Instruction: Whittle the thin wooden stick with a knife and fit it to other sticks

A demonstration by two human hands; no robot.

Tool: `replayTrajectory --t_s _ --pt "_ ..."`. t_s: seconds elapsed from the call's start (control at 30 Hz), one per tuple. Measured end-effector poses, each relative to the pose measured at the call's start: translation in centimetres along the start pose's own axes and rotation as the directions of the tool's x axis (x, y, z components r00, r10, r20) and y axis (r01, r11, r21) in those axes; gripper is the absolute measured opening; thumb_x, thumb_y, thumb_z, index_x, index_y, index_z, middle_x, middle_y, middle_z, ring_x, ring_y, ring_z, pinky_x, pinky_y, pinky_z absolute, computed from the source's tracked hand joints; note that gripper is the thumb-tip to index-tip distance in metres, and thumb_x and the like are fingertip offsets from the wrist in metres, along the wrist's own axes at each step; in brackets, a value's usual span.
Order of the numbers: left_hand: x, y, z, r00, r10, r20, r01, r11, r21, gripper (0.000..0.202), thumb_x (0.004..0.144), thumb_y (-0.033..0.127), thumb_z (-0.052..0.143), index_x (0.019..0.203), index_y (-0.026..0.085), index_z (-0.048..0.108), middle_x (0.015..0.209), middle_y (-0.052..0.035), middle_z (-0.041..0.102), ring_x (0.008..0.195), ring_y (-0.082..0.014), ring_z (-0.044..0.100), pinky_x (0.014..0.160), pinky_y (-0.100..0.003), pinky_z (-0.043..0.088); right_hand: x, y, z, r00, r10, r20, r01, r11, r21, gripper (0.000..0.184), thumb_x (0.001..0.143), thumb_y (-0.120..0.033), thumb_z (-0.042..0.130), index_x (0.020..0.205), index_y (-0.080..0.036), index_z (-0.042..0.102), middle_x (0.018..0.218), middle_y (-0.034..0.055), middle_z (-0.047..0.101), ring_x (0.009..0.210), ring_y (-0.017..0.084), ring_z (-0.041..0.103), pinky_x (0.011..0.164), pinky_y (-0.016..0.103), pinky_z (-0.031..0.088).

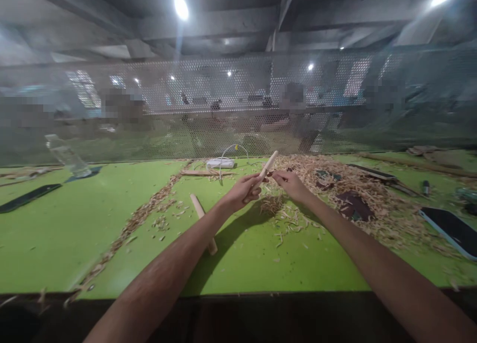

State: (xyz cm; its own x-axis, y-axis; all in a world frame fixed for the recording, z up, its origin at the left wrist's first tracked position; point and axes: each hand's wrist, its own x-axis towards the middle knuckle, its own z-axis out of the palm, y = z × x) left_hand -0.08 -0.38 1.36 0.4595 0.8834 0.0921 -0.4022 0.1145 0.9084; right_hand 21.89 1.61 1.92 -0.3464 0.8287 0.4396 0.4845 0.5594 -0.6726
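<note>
Head view: left hand (242,191) grips a pale, slim wooden stick (265,172), tilted up-right above the green table (74,233). Right hand (292,184) pinches at its middle, maybe holding a small blade, too blurred. Curly wood shavings (335,184) beneath; another round dowel (203,223) lies left; mesh screen (238,104) behind.

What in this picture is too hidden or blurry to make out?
- Head view: whatever the right hand pinches against the pale wooden stick is too small to tell.
- The left hand covers the stick's lower end.
- The left forearm hides part of the second wooden dowel.
- Mesh screen blurs everything behind.
</note>
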Motion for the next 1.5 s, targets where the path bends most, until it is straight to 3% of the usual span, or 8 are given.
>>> replayTrajectory --t_s 0.2,0.33,0.57,0.67,0.83,1.03,1.3,1.5 --pt "-0.1 0.5 -0.2 0.999 0.001 0.045 0.0 1.0 -0.017 0.013 0.097 0.021 0.069 0.103 0.011 0.073 0.074 -0.0011 0.056 0.047 -0.0014 0.041 0.035 -0.011 0.028 -0.2 -0.9 -0.1 0.996 -0.094 -0.008 0.093 0.99 -0.103 0.03 0.102 -0.039 0.058 0.119 -0.028 0.08 0.111 0.0093 0.077 0.096 0.026 0.071 0.084 0.044 0.058" --pt "-0.1 0.6 -0.4 0.996 0.02 0.083 -0.02 1.0 0.003 0.015 0.099 0.021 0.066 0.106 0.01 0.073 0.069 0.0018 0.053 0.045 -0.0005 0.039 0.037 -0.009 0.029 0.0 -1.3 -0.1 0.981 -0.19 0.042 0.195 0.966 -0.169 0.031 0.103 -0.038 0.058 0.121 -0.027 0.08 0.11 0.0098 0.079 0.095 0.027 0.072 0.084 0.044 0.059" --pt "-1.0 1.4 0.9 1.0 -0.003 0.015 0.004 1.0 -0.027 0.014 0.098 0.014 0.065 0.109 0.008 0.07 0.065 0.0042 0.05 0.044 -0.0006 0.038 0.036 -0.01 0.027 -0.2 -1.9 -0.2 0.961 -0.274 0.049 0.277 0.926 -0.258 0.03 0.103 -0.035 0.059 0.124 -0.032 0.08 0.116 0.0097 0.078 0.101 0.033 0.073 0.087 0.05 0.059" --pt "-1.3 1.6 1.5 1.0 0.008 -0.004 -0.008 0.999 -0.036 0.01 0.094 0.014 0.07 0.102 0.008 0.071 0.062 0.0055 0.047 0.042 -0.0004 0.035 0.036 -0.01 0.024 -0.3 -2.1 -0.3 0.962 -0.272 0.036 0.269 0.908 -0.32 0.029 0.103 -0.033 0.061 0.125 -0.033 0.079 0.12 0.0083 0.078 0.104 0.032 0.073 0.09 0.049 0.059" --pt "-1.1 0.9 1.2 0.997 0.072 0.031 -0.071 0.997 -0.008 0.017 0.088 0.02 0.08 0.098 0.009 0.072 0.063 0.0063 0.045 0.046 -0.0001 0.036 0.038 -0.01 0.025 -0.3 -1.8 -0.3 0.959 -0.284 -0.01 0.256 0.879 -0.403 0.033 0.104 -0.029 0.059 0.129 -0.017 0.077 0.123 0.0137 0.076 0.107 0.031 0.074 0.088 0.046 0.061" --pt "-1.0 0.6 1.4 0.998 0.063 0.001 -0.063 0.998 0.006 0.022 0.085 0.02 0.083 0.1 0.009 0.074 0.068 0.0047 0.048 0.048 -0.0001 0.037 0.038 -0.01 0.025 0.1 -0.6 -0.5 0.954 -0.295 -0.045 0.252 0.877 -0.41 0.028 0.103 -0.028 0.062 0.126 -0.026 0.078 0.122 0.006 0.077 0.11 0.027 0.074 0.088 0.044 0.062" --pt "-1.5 1.1 1.6 1.0 0.03 0.005 -0.03 0.999 0.023 0.014 0.089 0.014 0.076 0.101 0.008 0.073 0.067 0.0043 0.048 0.047 -0.0001 0.037 0.037 -0.01 0.026 0.3 -0.1 -0.6 0.956 -0.282 -0.077 0.229 0.886 -0.403 0.027 0.103 -0.03 0.062 0.124 -0.031 0.079 0.116 0.004 0.079 0.1 0.025 0.074 0.079 0.042 0.062" --pt "-1.5 0.8 1.2 0.999 0.014 0.05 -0.018 0.997 0.072 0.014 0.092 0.017 0.073 0.103 0.008 0.074 0.064 0.0054 0.045 0.046 -0.0007 0.036 0.038 -0.01 0.028 0.5 0.4 -3.0 0.963 -0.23 -0.138 0.144 0.877 -0.459 0.028 0.104 -0.027 0.061 0.123 -0.019 0.079 0.111 0.0094 0.08 0.092 0.023 0.071 0.078 0.036 0.056"
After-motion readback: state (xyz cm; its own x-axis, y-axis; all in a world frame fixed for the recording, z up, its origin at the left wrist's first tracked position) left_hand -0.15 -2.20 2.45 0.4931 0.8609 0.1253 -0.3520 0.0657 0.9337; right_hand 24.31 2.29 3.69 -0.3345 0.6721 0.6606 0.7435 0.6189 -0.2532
